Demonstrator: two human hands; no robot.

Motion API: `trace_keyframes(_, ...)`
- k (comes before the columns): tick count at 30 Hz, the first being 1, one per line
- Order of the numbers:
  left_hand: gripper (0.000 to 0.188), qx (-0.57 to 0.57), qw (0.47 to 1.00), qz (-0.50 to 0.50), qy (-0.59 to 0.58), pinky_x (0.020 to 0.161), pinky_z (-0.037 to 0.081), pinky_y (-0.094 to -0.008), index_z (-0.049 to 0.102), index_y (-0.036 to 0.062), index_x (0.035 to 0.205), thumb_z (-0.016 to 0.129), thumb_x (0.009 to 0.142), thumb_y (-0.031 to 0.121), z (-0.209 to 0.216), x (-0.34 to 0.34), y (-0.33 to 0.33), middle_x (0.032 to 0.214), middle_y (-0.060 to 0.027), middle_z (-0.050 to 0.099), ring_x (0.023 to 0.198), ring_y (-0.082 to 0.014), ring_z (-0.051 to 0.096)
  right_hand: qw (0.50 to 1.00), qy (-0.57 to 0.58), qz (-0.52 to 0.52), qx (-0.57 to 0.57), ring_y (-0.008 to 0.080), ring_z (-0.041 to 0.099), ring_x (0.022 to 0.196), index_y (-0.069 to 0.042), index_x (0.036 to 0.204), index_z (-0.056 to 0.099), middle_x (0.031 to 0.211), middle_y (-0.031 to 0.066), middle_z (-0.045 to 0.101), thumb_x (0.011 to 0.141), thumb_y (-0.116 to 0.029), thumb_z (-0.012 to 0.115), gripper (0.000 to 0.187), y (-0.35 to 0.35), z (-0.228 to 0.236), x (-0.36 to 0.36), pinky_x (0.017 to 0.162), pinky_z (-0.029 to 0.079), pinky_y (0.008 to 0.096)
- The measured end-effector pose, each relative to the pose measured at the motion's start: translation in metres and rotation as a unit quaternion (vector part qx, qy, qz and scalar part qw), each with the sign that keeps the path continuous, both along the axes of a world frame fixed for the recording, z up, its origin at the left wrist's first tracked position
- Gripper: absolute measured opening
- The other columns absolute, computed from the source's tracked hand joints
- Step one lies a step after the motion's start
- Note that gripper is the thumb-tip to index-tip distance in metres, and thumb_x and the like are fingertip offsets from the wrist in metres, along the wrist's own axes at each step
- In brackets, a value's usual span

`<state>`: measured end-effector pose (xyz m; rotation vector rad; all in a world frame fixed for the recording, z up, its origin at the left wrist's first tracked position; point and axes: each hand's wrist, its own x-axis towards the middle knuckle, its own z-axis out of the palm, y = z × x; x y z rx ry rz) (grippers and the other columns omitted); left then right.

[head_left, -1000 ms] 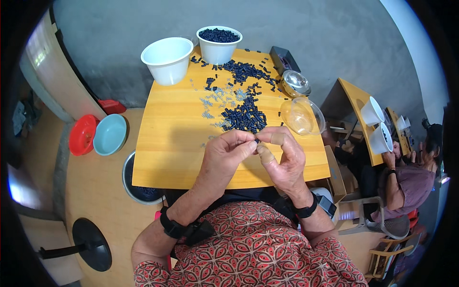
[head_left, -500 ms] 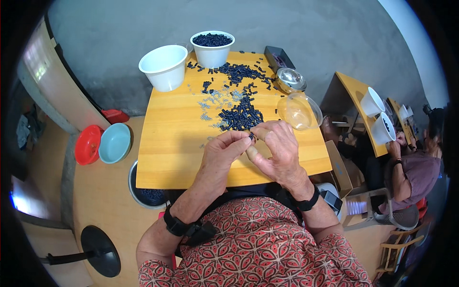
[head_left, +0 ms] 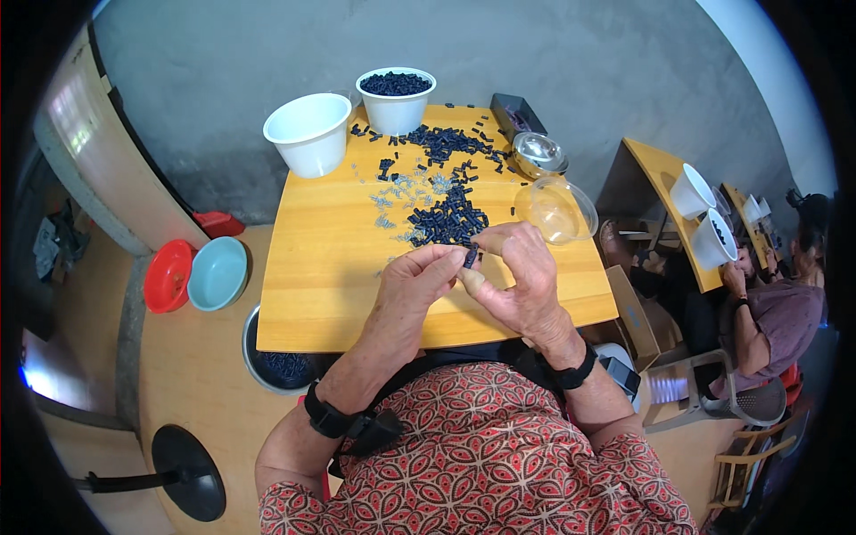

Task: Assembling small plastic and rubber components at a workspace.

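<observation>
Left grip point(head_left: 412, 283) and right grip point(head_left: 521, 283) together pinch one small dark piece point(head_left: 470, 258); I should steady it, pressing lightly

On the table point(head_left: 330, 299), white tubs point(head_left: 308, 147) are placed at ten and eleven o'clock, a clear bowl point(head_left: 560, 214) at three, and black pieces point(head_left: 448, 217) are scattered from centre toward twelve.

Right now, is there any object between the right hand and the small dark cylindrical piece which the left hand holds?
No, nothing visible. The left hand holds the small dark cylindrical piece, and the right hand is close at its other side; whether it touches, I cannot tell.
</observation>
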<state>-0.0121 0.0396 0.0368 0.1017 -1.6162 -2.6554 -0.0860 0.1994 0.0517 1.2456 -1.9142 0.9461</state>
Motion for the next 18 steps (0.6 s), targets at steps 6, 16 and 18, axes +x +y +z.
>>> trace_keyframes(6, 0.02, 0.001, 1.0, -0.014, 0.001, 0.086, 0.048, -0.0222, 0.071, 0.0047, 0.105, 0.063, 0.1, 0.022, 0.0092, 0.0046, 0.0001, 0.101, -0.0005, 0.07, 0.094, -0.0059, 0.06, 1.0, -0.009, 0.012, -0.018, 0.0305, 0.064, 0.086, -0.002, 0.098, 0.066, 0.093, 0.0125, 0.067, 0.069, -0.009, 0.081, 0.034, 0.0007, -0.0008, 0.0006, 0.075, 0.048, 0.0404)
trace_keyframes(16, 0.018, -0.058, 0.997, 0.011, 0.054, 0.09, 0.048, -0.0238, 0.071, 0.0031, 0.107, 0.067, 0.097, 0.018, 0.0054, 0.0054, -0.0005, 0.1, -0.0035, 0.072, 0.094, -0.0077, 0.063, 0.999, 0.038, 0.005, 0.015, 0.029, 0.063, 0.084, -0.003, 0.096, 0.067, 0.092, 0.0112, 0.067, 0.068, -0.009, 0.081, 0.032, 0.0008, 0.0038, 0.004, 0.075, 0.048, 0.0406)
trace_keyframes(18, 0.019, -0.057, 0.997, 0.011, 0.051, 0.09, 0.048, -0.0238, 0.072, 0.0035, 0.107, 0.067, 0.097, 0.018, 0.0056, 0.0057, -0.0001, 0.1, -0.003, 0.071, 0.095, -0.0075, 0.063, 0.999, 0.05, 0.001, 0.022, 0.0291, 0.063, 0.084, -0.003, 0.096, 0.067, 0.092, 0.0115, 0.067, 0.067, -0.008, 0.081, 0.032, 0.0026, 0.0052, 0.0047, 0.075, 0.048, 0.0407)
